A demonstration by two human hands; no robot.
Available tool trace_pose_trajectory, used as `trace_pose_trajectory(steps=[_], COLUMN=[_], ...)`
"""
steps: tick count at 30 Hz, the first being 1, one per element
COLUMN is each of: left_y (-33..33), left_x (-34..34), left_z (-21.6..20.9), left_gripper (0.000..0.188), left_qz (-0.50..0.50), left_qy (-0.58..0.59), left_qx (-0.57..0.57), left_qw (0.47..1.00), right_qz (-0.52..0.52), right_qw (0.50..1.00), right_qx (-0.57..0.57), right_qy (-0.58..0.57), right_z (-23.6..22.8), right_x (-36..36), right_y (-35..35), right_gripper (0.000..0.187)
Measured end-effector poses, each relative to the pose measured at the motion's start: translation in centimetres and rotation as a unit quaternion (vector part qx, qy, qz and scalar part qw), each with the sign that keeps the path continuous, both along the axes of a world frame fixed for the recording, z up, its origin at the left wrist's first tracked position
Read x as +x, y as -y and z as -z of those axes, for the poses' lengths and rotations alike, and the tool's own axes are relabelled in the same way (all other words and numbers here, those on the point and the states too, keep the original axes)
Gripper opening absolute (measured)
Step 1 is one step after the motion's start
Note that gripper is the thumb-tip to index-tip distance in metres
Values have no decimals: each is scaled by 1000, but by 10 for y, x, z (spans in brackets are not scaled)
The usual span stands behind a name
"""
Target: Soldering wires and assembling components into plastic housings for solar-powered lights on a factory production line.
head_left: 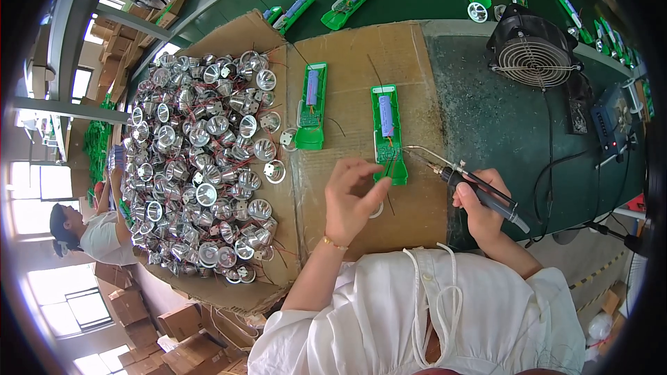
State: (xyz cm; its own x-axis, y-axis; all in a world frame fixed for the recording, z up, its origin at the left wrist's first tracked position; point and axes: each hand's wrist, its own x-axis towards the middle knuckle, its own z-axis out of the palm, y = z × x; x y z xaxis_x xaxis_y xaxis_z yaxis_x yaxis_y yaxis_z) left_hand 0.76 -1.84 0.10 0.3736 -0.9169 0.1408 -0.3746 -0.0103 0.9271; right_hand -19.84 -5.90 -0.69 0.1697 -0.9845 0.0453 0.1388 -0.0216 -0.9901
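My right hand [483, 208] is closed around the dark handle of a soldering iron [467, 182] with a thin metal feed tube [436, 155] fixed along it. The iron's tip points left, close to the circuit board in a green plastic housing [399, 178]. A purple cylindrical battery [386, 117] lies in that housing, with red and dark wires below it. My left hand [351, 198] hovers at the housing's lower left, thumb and fingers apart, with nothing visible between them. A round reflector rim [377, 210] shows partly from under this hand.
Left on the cardboard [340, 48] lies a big pile of silver lamp reflectors [201, 160]. Another green housing with battery [310, 107] is beside mine. A black fan [533, 59] and a blue soldering station [611, 125] stand right. Farther left is another person [104, 236].
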Motion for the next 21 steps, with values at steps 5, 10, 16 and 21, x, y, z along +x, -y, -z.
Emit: trace_pose_trajectory(steps=[5, 10, 16, 21], left_y=[0, 2, 12, 16], left_x=[1, 3, 16, 17], left_z=[12, 5, -2, -1], left_gripper=[11, 8, 16, 18], left_qz=[-13, -3, -3, 30], left_qy=[161, 89, -92, -20], left_qx=[-27, 27, 156, 186], left_qw=[987, 996, 983, 982], right_qz=[-18, -13, -52, -40], right_qw=[1000, 1000, 997, 999], right_qx=[-2, 5, -23, 7], right_qy=[-11, -1, -52, -33], right_z=[3, 2, 6, 6], right_x=[1, 5, 12, 16], right_y=[0, 4, 6, 8], right_gripper=[17, 16, 15, 14])
